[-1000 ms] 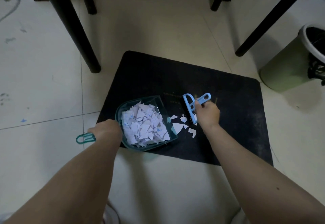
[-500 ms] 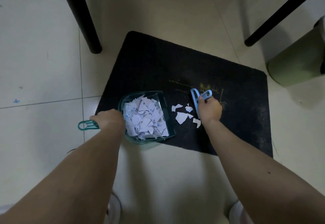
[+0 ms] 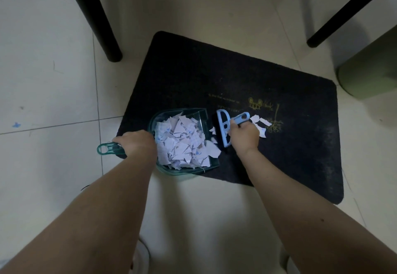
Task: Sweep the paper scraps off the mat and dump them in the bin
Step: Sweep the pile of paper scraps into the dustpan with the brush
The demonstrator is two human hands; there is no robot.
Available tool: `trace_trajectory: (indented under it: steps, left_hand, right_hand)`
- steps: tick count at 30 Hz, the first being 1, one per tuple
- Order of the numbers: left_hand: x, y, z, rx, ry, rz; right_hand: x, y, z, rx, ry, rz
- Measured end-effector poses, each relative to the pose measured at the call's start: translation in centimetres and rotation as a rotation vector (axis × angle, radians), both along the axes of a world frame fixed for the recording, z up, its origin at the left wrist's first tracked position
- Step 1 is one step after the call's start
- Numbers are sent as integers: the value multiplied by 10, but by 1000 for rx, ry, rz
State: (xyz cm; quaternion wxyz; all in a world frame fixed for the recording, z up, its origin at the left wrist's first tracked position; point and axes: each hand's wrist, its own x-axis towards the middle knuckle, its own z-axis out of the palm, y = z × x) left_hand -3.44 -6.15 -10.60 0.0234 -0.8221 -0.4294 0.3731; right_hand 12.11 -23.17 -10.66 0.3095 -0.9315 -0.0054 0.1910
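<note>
A black mat (image 3: 236, 76) lies on the tiled floor. My left hand (image 3: 137, 143) grips the handle of a teal dustpan (image 3: 182, 171) that sits on the mat's near left edge, heaped with white paper scraps (image 3: 182, 144). My right hand (image 3: 245, 137) holds a light blue brush (image 3: 223, 128) right at the pan's mouth, bristles against a few scraps there. A few more loose scraps (image 3: 260, 123) lie on the mat just behind my right hand. The green bin (image 3: 369, 73) stands at the right edge, only partly in view.
Black furniture legs stand on the floor, one (image 3: 101, 20) left of the mat's far corner and another (image 3: 343, 9) slanting at the upper right near the bin. Pale floor tiles (image 3: 47, 69) surround the mat. My shoe tip (image 3: 140, 254) shows at the bottom.
My right hand has swept the brush leftwards up to the dustpan's mouth, pushing scraps in. A few scraps now lie behind that hand. The camera has tilted down and nearer.
</note>
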Motion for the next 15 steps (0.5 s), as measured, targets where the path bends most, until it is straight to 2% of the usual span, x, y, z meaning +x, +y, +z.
trace_trajectory:
  steps: [3, 6, 10, 13, 15]
  left_hand:
    - [0, -1, 0, 2, 2, 14]
    - [3, -3, 0, -10, 4, 22]
    - [7, -5, 0, -15, 15, 27]
    - [9, -6, -1, -10, 18, 29]
    - [10, -7, -1, -11, 19, 32]
  right_hand:
    - [7, -4, 6, 31, -65, -48]
    - [14, -11, 13, -80, -121, -66]
    - [7, -10, 8, -180, -71, 54]
    - [-10, 0, 3, -85, 2, 171]
    - [-12, 3, 2, 37, 44, 147]
